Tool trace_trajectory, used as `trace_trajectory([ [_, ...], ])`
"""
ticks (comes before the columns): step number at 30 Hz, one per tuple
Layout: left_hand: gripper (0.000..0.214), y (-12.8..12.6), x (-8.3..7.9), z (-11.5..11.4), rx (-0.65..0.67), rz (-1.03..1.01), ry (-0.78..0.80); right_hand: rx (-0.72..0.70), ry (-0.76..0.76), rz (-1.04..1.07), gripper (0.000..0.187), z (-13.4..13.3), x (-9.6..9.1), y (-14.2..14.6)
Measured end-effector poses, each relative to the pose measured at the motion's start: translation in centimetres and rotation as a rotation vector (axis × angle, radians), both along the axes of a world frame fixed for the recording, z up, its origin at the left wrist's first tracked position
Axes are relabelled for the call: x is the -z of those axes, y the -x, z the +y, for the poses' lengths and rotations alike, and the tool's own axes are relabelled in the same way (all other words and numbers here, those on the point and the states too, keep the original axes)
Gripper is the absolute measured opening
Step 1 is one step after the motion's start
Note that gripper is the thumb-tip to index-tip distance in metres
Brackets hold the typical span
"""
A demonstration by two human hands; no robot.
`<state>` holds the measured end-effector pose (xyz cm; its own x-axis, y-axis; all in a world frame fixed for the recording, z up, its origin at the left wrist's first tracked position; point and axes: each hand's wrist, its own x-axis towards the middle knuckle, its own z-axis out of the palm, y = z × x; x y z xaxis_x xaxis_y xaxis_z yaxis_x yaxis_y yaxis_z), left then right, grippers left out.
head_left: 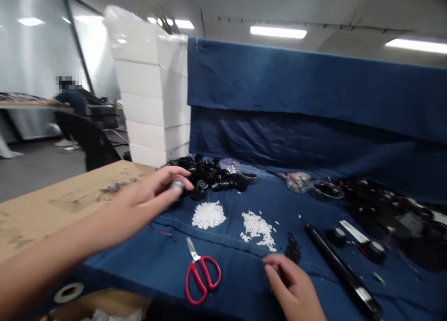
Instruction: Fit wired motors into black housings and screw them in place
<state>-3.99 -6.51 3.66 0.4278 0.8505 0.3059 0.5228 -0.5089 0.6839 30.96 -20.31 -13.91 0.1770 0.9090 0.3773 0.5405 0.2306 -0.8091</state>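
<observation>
One clear dish (328, 198) holds dark parts (326, 189) | left fingers (176, 170) pinch silver piece (178, 185) | right fingers (280, 260) curled, contents unclear

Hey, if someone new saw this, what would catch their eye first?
Probably the red-handled scissors, lying on the blue cloth near its front edge. Just beyond them sit a compact white pile and a looser pile to its right. Behind, on the left, rises a tall stack of white boxes.
</observation>
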Motion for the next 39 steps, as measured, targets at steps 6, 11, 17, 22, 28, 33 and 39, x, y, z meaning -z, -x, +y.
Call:
trace_trajectory([
  [6, 0.043, -13.8, 4.8, 2.1, 0.566, 0.084, 0.039, -0.109, 0.008, 0.032, 0.031, 4.8, -4.7, -2.2],
  [11, 0.027, -18.2, 8.3, 5.9, 0.588, 0.113, -0.09, -0.263, 0.17, 0.237, 0.031, 9.1, -5.7, -3.9],
  [17, 0.025, -18.1, 10.6, 7.0, 0.81, 0.157, -0.376, -0.282, 0.293, 0.545, 0.033, 10.6, -4.2, -3.5],
  [22, 0.034, -16.2, 11.0, 7.0, 0.707, 0.12, -0.905, -0.226, 0.337, 0.688, 0.029, 10.4, -3.8, -3.2],
  [28, 0.027, -12.6, 12.3, 10.3, 0.432, 0.065, -1.008, -0.114, 0.339, 0.864, 0.033, 9.8, -3.1, -4.6],
  [33, 0.02, -10.9, 13.0, 13.2, 0.446, 0.393, -0.578, -0.094, 0.368, 0.993, 0.037, 9.6, -3.3, -4.4],
  [39, 0.031, -9.5, 13.2, 14.5, 0.436, 0.512, -0.392, -0.072, 0.436, 1.074, 0.04, 9.5, -2.8, -5.2],
])
